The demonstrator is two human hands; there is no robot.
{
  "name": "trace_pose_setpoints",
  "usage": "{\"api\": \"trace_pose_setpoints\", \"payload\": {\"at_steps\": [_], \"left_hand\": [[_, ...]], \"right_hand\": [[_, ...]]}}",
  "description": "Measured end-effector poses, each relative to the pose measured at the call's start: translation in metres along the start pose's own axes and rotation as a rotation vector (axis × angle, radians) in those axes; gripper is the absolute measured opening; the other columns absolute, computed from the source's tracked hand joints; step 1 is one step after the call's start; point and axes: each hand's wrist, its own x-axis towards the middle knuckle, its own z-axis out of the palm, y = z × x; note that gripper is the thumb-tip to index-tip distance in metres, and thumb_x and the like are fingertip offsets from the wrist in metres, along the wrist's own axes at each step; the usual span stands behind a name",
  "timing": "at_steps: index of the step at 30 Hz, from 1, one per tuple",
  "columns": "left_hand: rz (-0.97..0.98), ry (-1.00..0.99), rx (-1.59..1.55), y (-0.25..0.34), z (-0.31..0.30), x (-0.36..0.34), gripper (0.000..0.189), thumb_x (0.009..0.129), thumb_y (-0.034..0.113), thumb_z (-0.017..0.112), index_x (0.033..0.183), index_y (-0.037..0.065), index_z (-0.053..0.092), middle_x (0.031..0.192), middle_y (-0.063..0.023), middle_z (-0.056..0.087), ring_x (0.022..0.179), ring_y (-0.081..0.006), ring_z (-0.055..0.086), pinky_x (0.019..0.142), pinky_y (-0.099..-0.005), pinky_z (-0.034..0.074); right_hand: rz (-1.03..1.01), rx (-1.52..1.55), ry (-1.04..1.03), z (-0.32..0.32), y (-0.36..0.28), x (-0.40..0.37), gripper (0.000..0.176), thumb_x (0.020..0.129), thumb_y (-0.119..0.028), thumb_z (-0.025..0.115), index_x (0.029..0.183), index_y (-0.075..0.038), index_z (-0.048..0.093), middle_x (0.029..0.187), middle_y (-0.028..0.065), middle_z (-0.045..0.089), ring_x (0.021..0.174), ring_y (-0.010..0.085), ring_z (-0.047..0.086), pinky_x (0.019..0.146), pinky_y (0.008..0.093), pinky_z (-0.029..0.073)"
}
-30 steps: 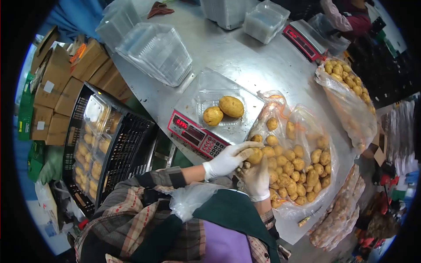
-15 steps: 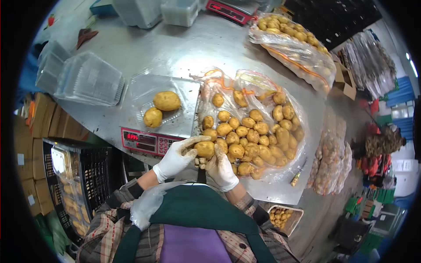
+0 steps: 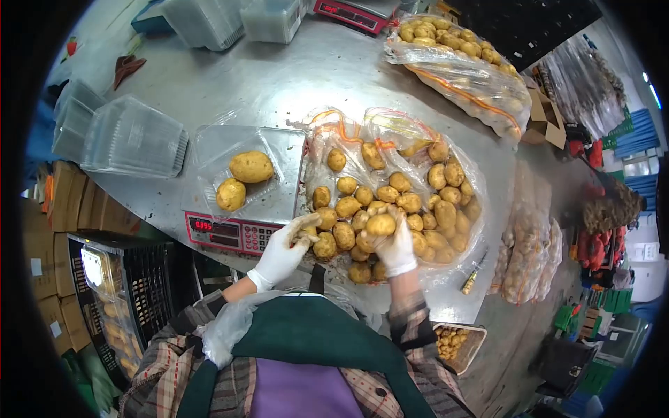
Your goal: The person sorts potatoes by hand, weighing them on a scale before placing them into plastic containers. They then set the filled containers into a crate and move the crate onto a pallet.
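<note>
Clock positions are read on the view, twelve at the top.

- Right hand, in a thin white glove: closed around one oval yellow-brown potato, near the centre, toward four o'clock, above the heap. Half a second earlier both hands met at one potato by the heap's near-left edge; they are now apart, the right shifted toward three o'clock.
- Left hand, white glove, soiled fingertips: half open, fingers curled, at the heap's eight o'clock edge. A potato shows at its fingertips; whether it is gripped cannot be told.
- Loose potato heap, assorted sizes, on an opened clear plastic bag with orange edging: from the centre to three o'clock.
- Red-fronted digital scale with flat metal plate: nine o'clock, on the grey metal table. Display 0.395, unchanged.
- Clear open plastic tray, on the plate: two potatoes inside, the same count as before, the larger at the smaller one's one o'clock.
- Nested clear plastic containers: ten o'clock.
- Second red scale: twelve o'clock.
- Potato-filled clear bag: one to two o'clock.
- Black slatted crate with packed potatoes: eight o'clock.
</note>
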Motion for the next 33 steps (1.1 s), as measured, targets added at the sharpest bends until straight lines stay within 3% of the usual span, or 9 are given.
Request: {"api": "trace_pose_setpoints", "payload": {"at_steps": [4, 6, 11, 15, 18, 21, 25, 29, 33], "left_hand": [[-0.086, -0.028, 0.038, -0.01, -0.009, -0.002, 0.035, 0.091, -0.006, 0.043, 0.125, -0.005, 0.053, 0.115, -0.0124, 0.063, 0.103, -0.0145, 0.06, 0.093, -0.0274, 0.047], [-0.093, -0.041, 0.048, -0.011, -0.007, -0.003, 0.033, 0.093, -0.004, 0.045, 0.124, -0.005, 0.054, 0.116, -0.0096, 0.063, 0.103, -0.0133, 0.059, 0.094, -0.0279, 0.046], [-0.1, -0.056, 0.023, -0.012, -0.003, -0.002, 0.028, 0.095, -0.001, 0.047, 0.122, -0.005, 0.055, 0.111, -0.0117, 0.065, 0.107, -0.0137, 0.061, 0.092, -0.0261, 0.047], [-0.095, -0.003, 0.092, 0.003, -0.009, -0.005, 0.029, 0.095, -0.004, 0.044, 0.121, -0.005, 0.056, 0.113, -0.0113, 0.064, 0.107, -0.0151, 0.061, 0.093, -0.0263, 0.047], [-0.083, -0.005, 0.066, -0.002, -0.016, -0.004, 0.032, 0.094, -0.003, 0.044, 0.125, -0.004, 0.053, 0.114, -0.0098, 0.063, 0.107, -0.0148, 0.061, 0.093, -0.026, 0.047], [-0.036, 0.038, -0.064, -0.005, -0.017, -0.002, 0.042, 0.092, 0.001, 0.052, 0.133, -0.001, 0.047, 0.12, -0.0119, 0.06, 0.112, -0.0179, 0.058, 0.096, -0.0293, 0.046], [0.4, 0.24, 0.511, 0.036, -0.01, -0.001, 0.068, 0.081, 0.009, 0.071, 0.14, 0.003, 0.039, 0.13, -0.0136, 0.052, 0.119, -0.0246, 0.052, 0.099, -0.0337, 0.042], [0.361, 0.102, 0.342, 0.035, -0.021, 0.0, 0.06, 0.08, 0.008, 0.073, 0.133, 0.004, 0.045, 0.123, -0.0138, 0.054, 0.116, -0.0244, 0.054, 0.098, -0.0339, 0.043], [0.311, 0.298, 0.287, 0.03, -0.045, -0.005, 0.037, 0.081, 0.006, 0.07, 0.114, 0.003, 0.051, 0.109, -0.0078, 0.056, 0.1, -0.0177, 0.056, 0.091, -0.0297, 0.046]], "right_hand": [[-0.379, -1.183, 0.222, -0.01, -0.019, 0.066, 0.018, 0.084, -0.002, 0.051, 0.093, -0.001, 0.067, 0.075, 0.0102, 0.066, 0.075, 0.0188, 0.065, 0.071, 0.0319, 0.052], [-0.576, -1.724, 0.238, -0.012, 0.0, 0.101, 0.019, 0.08, -0.012, 0.059, 0.095, -0.004, 0.069, 0.087, 0.0166, 0.07, 0.083, 0.0321, 0.068, 0.076, 0.0374, 0.052], [-0.039, -2.339, 0.128, 0.013, 0.025, 0.14, 0.031, 0.077, -0.019, 0.066, 0.103, -0.002, 0.067, 0.096, 0.0203, 0.069, 0.089, 0.0343, 0.067, 0.08, 0.0369, 0.052], [-0.179, -1.47, -0.231, 0.021, -0.005, 0.118, 0.042, 0.082, -0.022, 0.066, 0.113, 0.006, 0.062, 0.092, 0.0137, 0.069, 0.079, 0.018, 0.066, 0.073, 0.0283, 0.051], [0.226, -0.483, -0.419, 0.032, -0.017, 0.074, 0.039, 0.088, -0.01, 0.052, 0.122, 0.009, 0.052, 0.096, 0.0179, 0.066, 0.068, 0.0177, 0.062, 0.059, 0.0274, 0.05], [0.121, -0.531, -0.514, 0.062, -0.011, 0.035, 0.042, 0.09, -0.012, 0.05, 0.126, 0.009, 0.046, 0.099, 0.0188, 0.064, 0.067, 0.0184, 0.062, 0.058, 0.0274, 0.051], [0.255, -0.341, -0.507, 0.063, 0.02, 0.022, 0.04, 0.095, -0.022, 0.052, 0.121, 0.008, 0.051, 0.101, 0.0149, 0.064, 0.07, 0.0168, 0.062, 0.059, 0.0279, 0.051], [0.174, -0.742, -0.37, 0.078, 0.058, 0.013, 0.031, 0.098, -0.024, 0.053, 0.108, 0.003, 0.061, 0.097, 0.01, 0.065, 0.075, 0.0163, 0.063, 0.062, 0.0274, 0.051], [0.53, -0.438, -0.346, 0.079, 0.064, 0.024, 0.035, 0.098, -0.03, 0.051, 0.107, 0.003, 0.059, 0.102, 0.0123, 0.064, 0.087, 0.0181, 0.061, 0.072, 0.0306, 0.05]]}}
